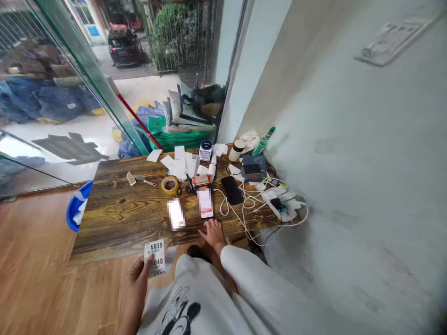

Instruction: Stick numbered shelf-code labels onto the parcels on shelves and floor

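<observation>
Look, the left hand [139, 271] pinches labels [159, 251] by the table's [118, 218] near edge, where the right hand [213, 233] rests, thumb spread.

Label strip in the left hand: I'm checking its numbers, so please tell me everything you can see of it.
The label strip is white, flat and looks like paper, printed in black: 6039 at the top, 6040 below, and a third number near the bottom, too unclear to read. The smaller print is blurred. The left hand grips its left side, thumb across the front. In view, it overlaps the near edge of the wooden table.
</observation>
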{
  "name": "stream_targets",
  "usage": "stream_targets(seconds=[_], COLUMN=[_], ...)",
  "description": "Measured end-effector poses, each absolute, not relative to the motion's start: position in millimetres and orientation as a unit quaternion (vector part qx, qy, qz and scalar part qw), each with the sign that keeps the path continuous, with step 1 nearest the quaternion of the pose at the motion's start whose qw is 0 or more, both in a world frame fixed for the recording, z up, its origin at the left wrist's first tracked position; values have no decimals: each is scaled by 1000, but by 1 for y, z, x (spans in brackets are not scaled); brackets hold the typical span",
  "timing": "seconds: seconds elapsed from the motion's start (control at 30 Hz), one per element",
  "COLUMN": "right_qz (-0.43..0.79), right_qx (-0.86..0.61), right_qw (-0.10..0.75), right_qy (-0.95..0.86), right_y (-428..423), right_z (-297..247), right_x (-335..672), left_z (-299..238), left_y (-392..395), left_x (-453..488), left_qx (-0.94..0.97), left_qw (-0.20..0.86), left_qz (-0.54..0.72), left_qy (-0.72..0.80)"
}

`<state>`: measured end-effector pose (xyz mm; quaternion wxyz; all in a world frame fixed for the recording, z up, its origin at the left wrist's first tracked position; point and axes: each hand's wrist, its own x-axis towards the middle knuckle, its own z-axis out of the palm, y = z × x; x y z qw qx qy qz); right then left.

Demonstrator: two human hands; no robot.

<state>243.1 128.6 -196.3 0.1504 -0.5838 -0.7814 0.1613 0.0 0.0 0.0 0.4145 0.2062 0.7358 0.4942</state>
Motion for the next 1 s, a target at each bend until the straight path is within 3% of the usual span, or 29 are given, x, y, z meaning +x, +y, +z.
stream_targets(seconds=[1.0], right_qz=[128], right_qx=[-575], right_qw=[186], right_qy=[-786], right_y=[125], right_z=[-192], right_x=[242], left_z=[3], left_y=[6], left_x=[-3], left_qx=[203], left_qw=[424], left_qz=[484], left_qy=[739])
